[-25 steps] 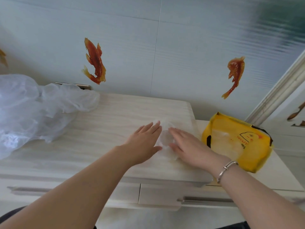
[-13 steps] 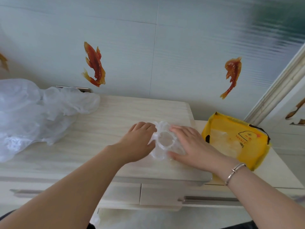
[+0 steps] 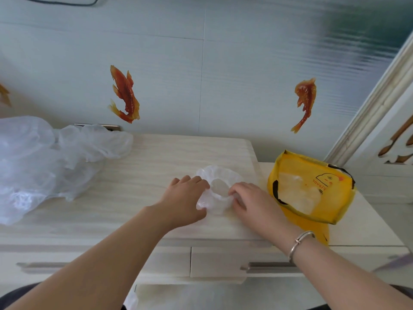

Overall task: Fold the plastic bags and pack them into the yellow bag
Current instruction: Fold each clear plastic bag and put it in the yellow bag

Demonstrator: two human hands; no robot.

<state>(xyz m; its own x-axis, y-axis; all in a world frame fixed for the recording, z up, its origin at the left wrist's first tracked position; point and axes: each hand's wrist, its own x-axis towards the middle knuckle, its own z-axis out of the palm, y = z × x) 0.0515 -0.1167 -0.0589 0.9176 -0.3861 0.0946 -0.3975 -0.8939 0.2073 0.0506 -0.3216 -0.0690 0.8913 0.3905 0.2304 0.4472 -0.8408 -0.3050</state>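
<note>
A pale wood-grain cabinet top (image 3: 138,175) fills the middle of the view, with two drawer fronts below it, each carrying a long metal handle (image 3: 268,266). Behind it stands a light blue-grey wall (image 3: 223,63) with thin panel seams. Two orange-red fish stickers are stuck to it, one left of centre (image 3: 125,95) and one further right (image 3: 305,101); part of a third (image 3: 4,95) shows at the far left edge. A cream moulded door frame (image 3: 375,108) slants along the right side. A dark cable (image 3: 67,2) loops near the top left
</note>
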